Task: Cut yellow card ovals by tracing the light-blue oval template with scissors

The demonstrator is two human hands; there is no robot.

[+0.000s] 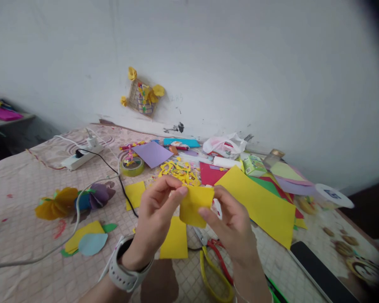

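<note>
Both my hands hold a small folded piece of yellow paper (196, 205) above the table. My left hand (156, 219), with a white watch on its wrist, pinches the paper's upper left edge between thumb and fingers. My right hand (232, 229) grips the paper's right side, thumb laid across its lower front. Something small and white shows behind the right fingers; I cannot make it out. Under the hands lie a yellow paper square (175, 242) and scissors (213, 261) with red and yellow handles.
A large yellow sheet (259, 202) on stacked coloured sheets lies to the right. Yellow scraps (180, 170), a tape roll (132, 167), purple paper (153, 153), a power strip (82, 156) with cables, paper flowers (72, 201), a black phone (322, 273) and a plastic bag (224, 145) cover the table.
</note>
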